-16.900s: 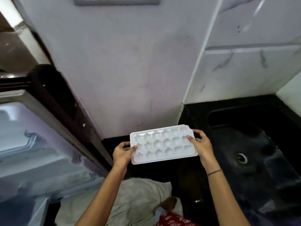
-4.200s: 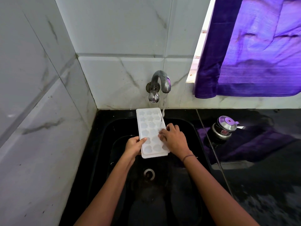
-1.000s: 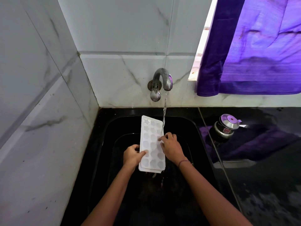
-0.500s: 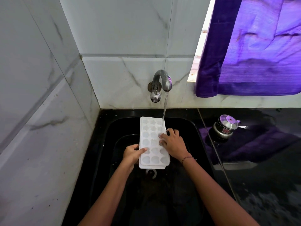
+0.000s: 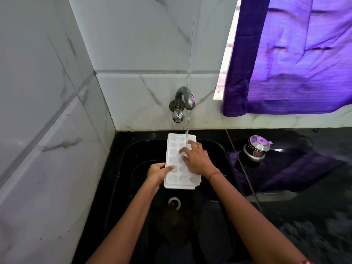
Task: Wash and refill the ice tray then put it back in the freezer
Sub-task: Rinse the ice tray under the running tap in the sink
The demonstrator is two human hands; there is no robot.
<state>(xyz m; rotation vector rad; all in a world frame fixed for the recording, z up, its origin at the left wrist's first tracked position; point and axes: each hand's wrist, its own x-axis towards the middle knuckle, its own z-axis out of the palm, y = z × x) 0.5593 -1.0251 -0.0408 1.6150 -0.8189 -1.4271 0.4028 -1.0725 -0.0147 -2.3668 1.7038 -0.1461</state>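
A white ice tray (image 5: 173, 159) shows against a glossy black sink (image 5: 122, 161), grey-veined white tiles (image 5: 144, 44) at eleven o'clock, a purple curtain (image 5: 295, 63) at one o'clock, a silver tap (image 5: 183, 94) at twelve o'clock.

Over sink (image 5: 123, 159), ice tray (image 5: 181, 179) under tap (image 5: 183, 96)

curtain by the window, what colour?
Purple; the curtain hangs at upper right in the head view, the only view here.
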